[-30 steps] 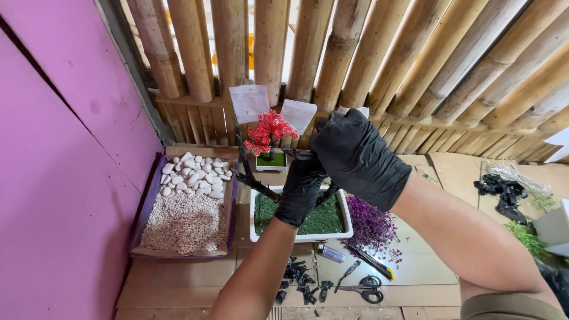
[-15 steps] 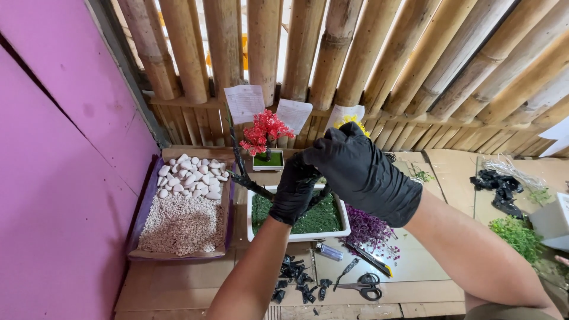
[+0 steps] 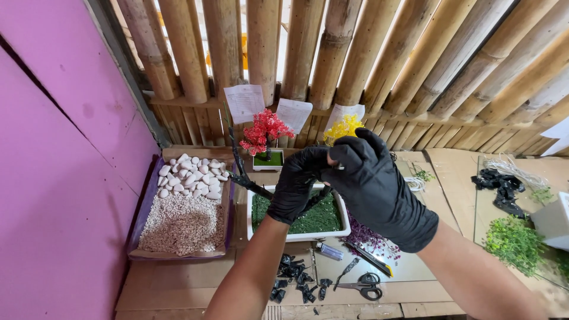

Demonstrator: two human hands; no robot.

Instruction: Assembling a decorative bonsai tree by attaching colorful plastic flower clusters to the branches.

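Left of the white tray (image 3: 294,236) with its green moss, the tree's bare black twig (image 3: 240,172) sticks out, with no leaves yet, while my left hand (image 3: 296,188) grips its dark trunk above the tray and my right hand (image 3: 373,184) pinches it too.

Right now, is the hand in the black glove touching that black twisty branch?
Touching. The head view shows the left hand closed around the black branch, which sticks out past its fingers above the white tray. The right hand meets it there too.
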